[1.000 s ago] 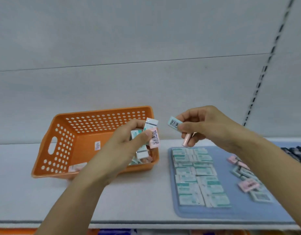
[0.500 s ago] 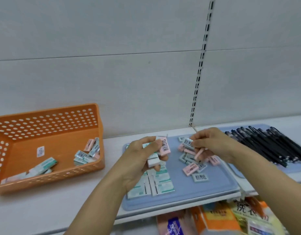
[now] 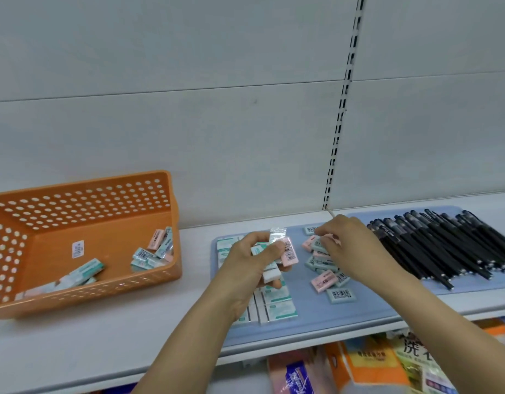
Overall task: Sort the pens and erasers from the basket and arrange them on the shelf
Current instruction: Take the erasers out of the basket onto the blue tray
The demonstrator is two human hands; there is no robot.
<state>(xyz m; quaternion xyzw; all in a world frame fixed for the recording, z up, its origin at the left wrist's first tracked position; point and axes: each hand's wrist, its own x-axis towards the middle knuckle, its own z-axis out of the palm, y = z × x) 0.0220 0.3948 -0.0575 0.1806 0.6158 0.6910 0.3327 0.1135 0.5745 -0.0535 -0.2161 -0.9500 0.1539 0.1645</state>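
Left hand (image 3: 257,260) gripping eraser stack (image 3: 279,251) above mat (image 3: 308,317); right hand (image 3: 348,245) pinching eraser at loose pile (image 3: 325,268). More erasers sitting in basket (image 3: 83,245). Risk: overfull left grip spilling, scattering sorted rows.

Basket (image 3: 83,251): orange moulded plastic, perforated walls, slight sheen, paper barcode sticker inside. Erasers (image 3: 276,305): wrapped in glossy clear film, printed paper-look sleeves, pink or mint. Pens (image 3: 444,245): black plastic barrels, satin, faint highlights. Mats (image 3: 311,322): pale blue, smooth, matt. Shelf (image 3: 103,342): white painted, smooth, low gloss. Back panel (image 3: 188,123): matt white; slotted upright (image 3: 342,109) looks metal.
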